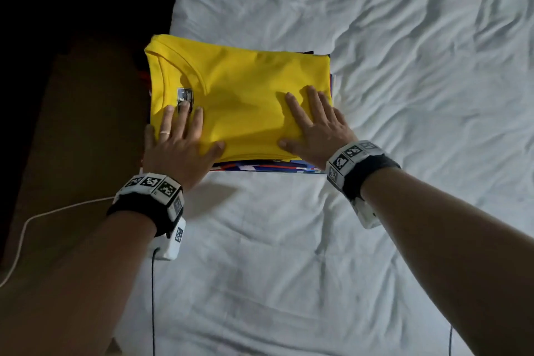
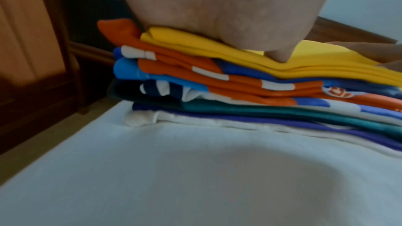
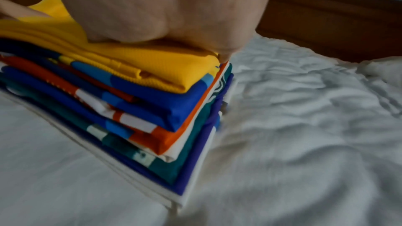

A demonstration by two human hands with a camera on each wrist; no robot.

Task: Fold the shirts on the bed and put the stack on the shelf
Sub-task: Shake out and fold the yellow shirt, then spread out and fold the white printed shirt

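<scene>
Both hands pressing flat on a folded shirt stack on the bed

White rumpled bed (image 1: pixel 375 37) is carrying the stack (image 3: pixel 135 106) near its left edge, w/ a yellow shirt (image 1: pixel 239 89) lying on top; left hand (image 1: pixel 179 144) & right hand (image 1: pixel 315 124) are resting apart on it, fingers straight & spread, gripping nothing; a ring (image 1: pixel 165 132) is showing on the left hand

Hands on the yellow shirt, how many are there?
2. The left hand lies flat on the yellow shirt's near left corner by the collar; the right hand lies flat on its near right part.
</scene>
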